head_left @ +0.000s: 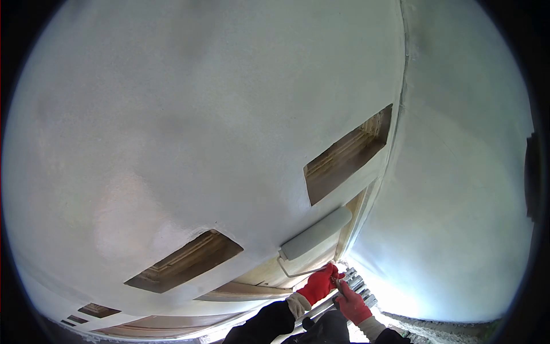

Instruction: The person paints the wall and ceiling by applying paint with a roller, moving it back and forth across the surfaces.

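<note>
A paint roller (pixel 317 233) with a long pale grey sleeve on a bent wire frame is up near the white surface. My left hand (pixel 319 285), in a red glove with a pale cuff, is closed around the roller's handle end, where the wire frame runs in. Just to the right, my right hand (pixel 353 305), also red-gloved, has its fingers closed on the lower part of the same handle. The handle is mostly hidden by the gloves. Both dark sleeves come in from the bottom edge.
A broad white-grey surface (pixel 189 132) fills most of the view, with rectangular openings (pixel 349 155) showing brown inside. A second pale wall (pixel 458 172) meets it along a seam at right. Grey cylindrical metal parts (pixel 360 285) stand behind my hands. Rough ground (pixel 441 327) shows lower right.
</note>
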